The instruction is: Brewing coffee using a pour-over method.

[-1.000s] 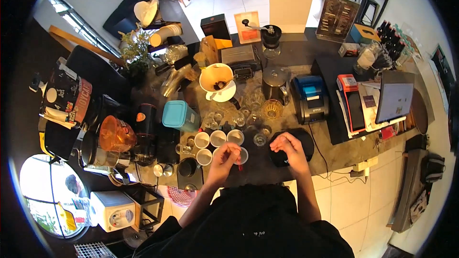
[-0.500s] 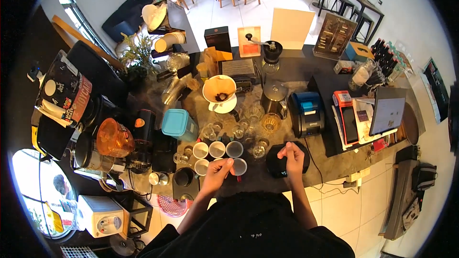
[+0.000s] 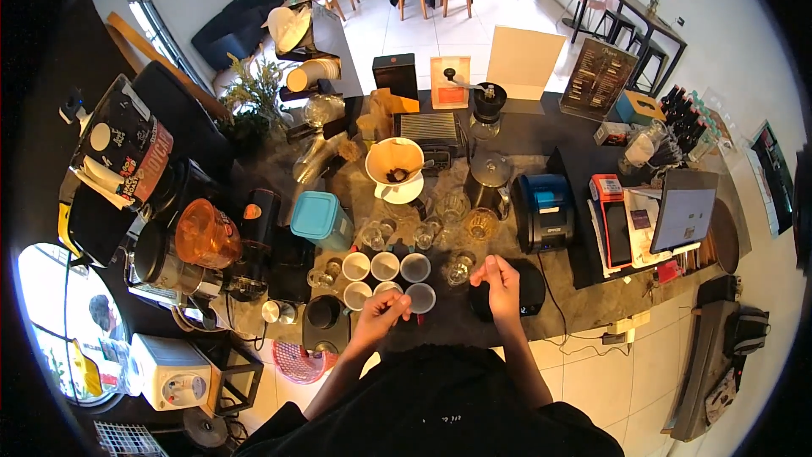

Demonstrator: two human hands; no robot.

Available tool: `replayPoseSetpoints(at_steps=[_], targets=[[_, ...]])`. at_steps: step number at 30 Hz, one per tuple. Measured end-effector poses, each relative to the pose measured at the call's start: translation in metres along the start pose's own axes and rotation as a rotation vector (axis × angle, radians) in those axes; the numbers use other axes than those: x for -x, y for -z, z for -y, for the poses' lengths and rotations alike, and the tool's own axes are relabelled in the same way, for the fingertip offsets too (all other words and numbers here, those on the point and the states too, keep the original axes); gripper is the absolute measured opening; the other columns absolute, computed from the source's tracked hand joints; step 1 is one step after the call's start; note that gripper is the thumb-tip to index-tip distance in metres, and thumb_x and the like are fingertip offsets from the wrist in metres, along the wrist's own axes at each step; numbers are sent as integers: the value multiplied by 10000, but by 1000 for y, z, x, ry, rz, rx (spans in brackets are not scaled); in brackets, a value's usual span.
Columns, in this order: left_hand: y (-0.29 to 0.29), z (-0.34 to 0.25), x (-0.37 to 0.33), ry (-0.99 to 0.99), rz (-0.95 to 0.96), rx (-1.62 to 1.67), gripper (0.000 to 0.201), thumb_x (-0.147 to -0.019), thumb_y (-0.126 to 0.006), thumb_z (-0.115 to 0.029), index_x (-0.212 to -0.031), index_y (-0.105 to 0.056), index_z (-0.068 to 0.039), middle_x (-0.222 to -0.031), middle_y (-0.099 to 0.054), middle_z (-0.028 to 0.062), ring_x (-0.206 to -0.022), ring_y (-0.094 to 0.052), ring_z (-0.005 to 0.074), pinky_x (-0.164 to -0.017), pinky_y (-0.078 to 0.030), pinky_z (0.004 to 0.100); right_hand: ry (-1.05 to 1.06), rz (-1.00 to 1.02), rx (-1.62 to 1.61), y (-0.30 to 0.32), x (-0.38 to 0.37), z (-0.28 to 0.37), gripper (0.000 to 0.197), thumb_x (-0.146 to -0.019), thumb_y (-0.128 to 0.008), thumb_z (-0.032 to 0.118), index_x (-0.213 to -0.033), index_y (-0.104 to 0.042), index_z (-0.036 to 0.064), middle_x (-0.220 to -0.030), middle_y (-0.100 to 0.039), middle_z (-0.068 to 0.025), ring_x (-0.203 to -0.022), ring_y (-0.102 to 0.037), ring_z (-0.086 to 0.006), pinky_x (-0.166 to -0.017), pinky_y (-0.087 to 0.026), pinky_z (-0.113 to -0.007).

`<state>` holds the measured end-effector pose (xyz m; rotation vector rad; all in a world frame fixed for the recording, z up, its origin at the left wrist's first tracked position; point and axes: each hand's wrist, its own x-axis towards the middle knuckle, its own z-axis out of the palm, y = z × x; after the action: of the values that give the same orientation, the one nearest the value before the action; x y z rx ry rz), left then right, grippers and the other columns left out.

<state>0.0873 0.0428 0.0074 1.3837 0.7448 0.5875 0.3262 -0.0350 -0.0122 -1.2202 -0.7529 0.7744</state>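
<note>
My left hand (image 3: 381,319) hovers at the near edge of a cluster of mugs, its fingers curled in and the thumb pressed against them. It partly covers a near-row white mug (image 3: 356,295); a grey-lined mug (image 3: 420,297) stands just to its right. My right hand (image 3: 499,286) is raised over the left part of a black digital scale (image 3: 529,292), fingers bent together toward the thumb. No object shows in either hand. A small clear glass (image 3: 460,268) stands between the mugs and the scale.
Beyond the mugs stand a paper-lined dripper (image 3: 395,161), a teal-lidded container (image 3: 320,218), a glass press pot (image 3: 490,182) and a hand grinder (image 3: 488,101). A blue-black printer (image 3: 544,211) and a monitor (image 3: 683,210) occupy the right. Coffee machines and an orange hopper (image 3: 207,233) crowd the left.
The head view has shifted slightly. My right hand has moved left from the middle of the scale toward its left edge, and my left hand has dipped a little. Both stay closed.
</note>
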Motion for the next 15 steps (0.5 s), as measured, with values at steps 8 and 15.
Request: replayPoseSetpoints(at_steps=[8,15], targets=[[-3,5,1,-81,15,122,306,-1033,-556,-242,-840,-634,-17,-719,-597,18,-692,-524,79,-657,-410,233,-18,2,20,13,11,-2,466,-1074,-444,336,-777,-591,8,-710,-629,-61,-646,-568,-123,-637,-458,-284],[-16,-7,7,-86,1,72,126,-983,-627,-121,-962,-668,-4,-754,-619,17,-691,-576,83,-653,-443,224,-56,76,66,7,8,0,447,-1085,-410,335,-835,-581,6,-754,-634,-60,-693,-568,-119,-676,-460,-284]])
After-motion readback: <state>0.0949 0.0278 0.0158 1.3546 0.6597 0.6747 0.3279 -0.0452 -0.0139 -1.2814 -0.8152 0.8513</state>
